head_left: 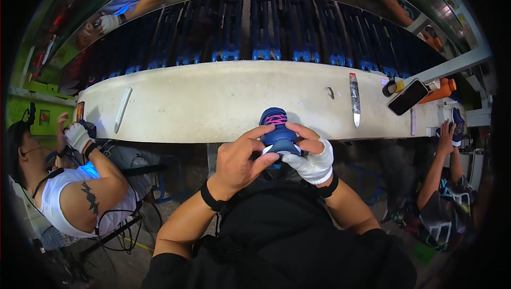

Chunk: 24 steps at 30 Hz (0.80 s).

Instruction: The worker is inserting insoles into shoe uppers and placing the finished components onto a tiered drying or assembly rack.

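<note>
Between my two hands is a small navy sneaker (275,114) with pink laces and a pale sole edge, its toe pointing away from me and its heel toward me. My left hand (237,162), bare, grips the shoe's left side with thumb and fingers. On the other side my right hand (314,160), in a white glove that leaves some fingers bare, closes on the heel and right side. The sneaker is held just off the near edge of the pale worktable (213,102). The underside of the sole is hidden.
On the table lie a white pen-like stick (123,110), a marker-like knife (354,100) and a small dark scrap (330,93). A phone (408,97) leans beside an orange bottle (439,90). Blue conveyor slats (266,33) run behind. Co-workers sit at left (80,198) and right (442,204).
</note>
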{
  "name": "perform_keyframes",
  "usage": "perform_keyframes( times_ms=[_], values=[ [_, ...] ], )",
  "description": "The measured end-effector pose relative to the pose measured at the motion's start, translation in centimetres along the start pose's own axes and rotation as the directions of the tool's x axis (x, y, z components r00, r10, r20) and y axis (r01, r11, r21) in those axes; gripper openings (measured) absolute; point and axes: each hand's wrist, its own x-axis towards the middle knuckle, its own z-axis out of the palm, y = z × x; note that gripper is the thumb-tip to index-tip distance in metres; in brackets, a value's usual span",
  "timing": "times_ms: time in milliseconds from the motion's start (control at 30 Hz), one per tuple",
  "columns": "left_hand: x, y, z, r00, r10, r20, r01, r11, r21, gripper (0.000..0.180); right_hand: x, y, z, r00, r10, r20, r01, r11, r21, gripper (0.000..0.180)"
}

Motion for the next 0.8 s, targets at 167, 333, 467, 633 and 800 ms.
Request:
perform_keyframes(
  times_ms=[167, 333, 467, 633, 800],
  values=[
    [-0.2, -0.1, 0.6, 0.996, -0.046, -0.076, 0.038, 0.994, -0.101, 0.035, 0.3, 0.5, 0.7, 0.998, -0.038, -0.048, 0.041, 0.998, 0.047, 0.049],
    [-0.9, -0.8, -0.6, 0.989, -0.144, -0.027, 0.139, 0.981, -0.137, 0.036, 0.7, 0.4, 2.1, 0.993, 0.073, -0.093, -0.075, 0.997, -0.023, 0.044],
    [1.9, 2.7, -5.3, 0.869, -0.453, 0.198, 0.478, 0.873, -0.099, 0.056, 2.2, 0.2, 3.2, 0.993, 0.048, -0.108, -0.046, 0.999, 0.025, 0.043],
    [5.5, 3.1, -5.9, 0.872, -0.184, 0.453, -0.071, 0.869, 0.49, 0.108, 2.4, -0.9, 4.1, 0.998, -0.028, 0.063, 0.034, 0.995, -0.095, 0.035],
    [3.4, 1.0, -7.6, 0.808, -0.39, 0.442, 0.221, 0.896, 0.386, 0.098, 0.5, -0.9, 3.1, 0.938, 0.315, 0.142, -0.268, 0.922, -0.279, 0.035]
  ],
)
